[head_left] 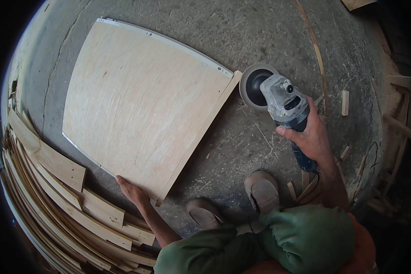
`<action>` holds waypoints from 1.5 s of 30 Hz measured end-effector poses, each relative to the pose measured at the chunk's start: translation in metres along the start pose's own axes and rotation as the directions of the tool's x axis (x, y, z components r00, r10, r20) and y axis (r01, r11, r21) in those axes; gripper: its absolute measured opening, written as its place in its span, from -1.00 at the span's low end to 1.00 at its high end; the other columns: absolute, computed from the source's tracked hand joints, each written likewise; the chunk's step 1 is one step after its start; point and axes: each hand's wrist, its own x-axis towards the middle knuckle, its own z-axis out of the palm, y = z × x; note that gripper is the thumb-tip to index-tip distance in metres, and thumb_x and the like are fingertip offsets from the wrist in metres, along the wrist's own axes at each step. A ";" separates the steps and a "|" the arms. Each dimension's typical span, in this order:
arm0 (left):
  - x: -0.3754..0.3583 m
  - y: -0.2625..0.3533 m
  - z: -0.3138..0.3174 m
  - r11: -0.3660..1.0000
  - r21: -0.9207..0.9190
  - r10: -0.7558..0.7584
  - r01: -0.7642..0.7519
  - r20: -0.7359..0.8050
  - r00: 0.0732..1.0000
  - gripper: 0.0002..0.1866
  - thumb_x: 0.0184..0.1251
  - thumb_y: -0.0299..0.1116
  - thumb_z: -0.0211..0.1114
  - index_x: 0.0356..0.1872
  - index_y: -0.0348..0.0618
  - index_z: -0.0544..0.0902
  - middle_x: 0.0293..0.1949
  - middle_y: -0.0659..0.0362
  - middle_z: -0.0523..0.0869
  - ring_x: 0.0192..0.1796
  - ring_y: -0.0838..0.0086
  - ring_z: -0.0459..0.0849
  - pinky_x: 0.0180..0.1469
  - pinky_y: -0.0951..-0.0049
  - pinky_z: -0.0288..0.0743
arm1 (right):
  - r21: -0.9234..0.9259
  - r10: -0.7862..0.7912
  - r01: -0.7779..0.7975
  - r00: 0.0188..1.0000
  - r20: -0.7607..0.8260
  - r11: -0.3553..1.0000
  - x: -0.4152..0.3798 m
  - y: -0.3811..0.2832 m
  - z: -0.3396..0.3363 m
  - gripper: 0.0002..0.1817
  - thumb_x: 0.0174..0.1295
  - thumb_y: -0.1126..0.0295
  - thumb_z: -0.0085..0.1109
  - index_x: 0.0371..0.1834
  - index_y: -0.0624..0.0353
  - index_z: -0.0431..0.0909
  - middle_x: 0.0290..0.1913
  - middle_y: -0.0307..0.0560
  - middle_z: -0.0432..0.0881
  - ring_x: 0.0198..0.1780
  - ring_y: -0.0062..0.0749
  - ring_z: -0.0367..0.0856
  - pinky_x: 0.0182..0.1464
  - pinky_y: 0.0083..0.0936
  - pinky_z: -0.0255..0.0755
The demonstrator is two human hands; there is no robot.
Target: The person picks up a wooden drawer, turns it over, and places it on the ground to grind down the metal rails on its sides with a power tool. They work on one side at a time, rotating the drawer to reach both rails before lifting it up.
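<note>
A pale plywood panel lies on the concrete floor. A metal strip with screw holes runs along its far side, and a wooden strip forms its right edge. My left hand grips the near edge by the lower corner, its fingers partly hidden by the panel. In my right hand is an angle grinder, held around its dark body. The round disc of the grinder is right at the far end of the wooden strip, by the panel's right corner.
Long wooden boards are stacked at the left. A small wood block and a thin wood strip lie on the floor to the right. Offcuts pile up at the far right. My shoes stand close to the panel.
</note>
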 end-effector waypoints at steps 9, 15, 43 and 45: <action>-0.002 0.005 0.001 1.000 0.008 0.006 -0.006 0.005 1.000 -0.28 0.66 0.10 -0.24 0.41 -0.47 0.30 0.31 -0.15 0.48 0.25 0.22 0.50 0.32 0.29 0.34 | -0.016 0.049 -0.049 0.998 0.037 0.999 0.003 -0.008 0.008 -0.11 0.07 0.06 0.52 0.32 0.36 0.25 0.04 0.24 0.64 0.12 -0.01 0.67 0.21 -0.14 0.50; 0.001 -0.001 -0.001 1.000 0.005 -0.010 0.010 0.000 1.000 -0.27 0.66 0.11 -0.23 0.39 -0.49 0.31 0.29 -0.17 0.50 0.24 0.21 0.51 0.30 0.29 0.35 | 0.023 0.025 -0.025 0.999 -0.021 0.999 0.010 0.002 -0.006 -0.12 0.06 0.06 0.52 0.31 0.35 0.27 0.05 0.24 0.63 0.11 -0.01 0.66 0.18 -0.13 0.50; 0.008 -0.010 -0.015 0.995 -0.084 -0.052 0.053 0.018 0.998 -0.34 0.66 0.03 -0.15 0.44 -0.41 0.22 0.37 -0.11 0.38 0.34 0.22 0.38 0.39 0.27 0.23 | 0.141 0.067 -0.043 0.983 -0.173 0.989 0.002 0.012 -0.047 -0.18 0.08 0.02 0.44 0.30 0.31 0.36 0.05 0.12 0.62 0.08 -0.21 0.61 0.17 -0.28 0.45; 0.007 -0.003 -0.020 0.997 -0.018 0.078 -0.078 -0.022 0.997 -0.42 0.66 -0.07 -0.09 0.46 -0.32 0.18 0.36 -0.04 0.38 0.36 0.22 0.35 0.42 0.26 0.19 | 0.202 0.100 -0.060 0.977 -0.190 0.977 -0.015 0.009 -0.056 -0.21 0.09 0.03 0.42 0.30 0.28 0.38 0.09 0.05 0.59 0.14 -0.28 0.54 0.23 -0.32 0.38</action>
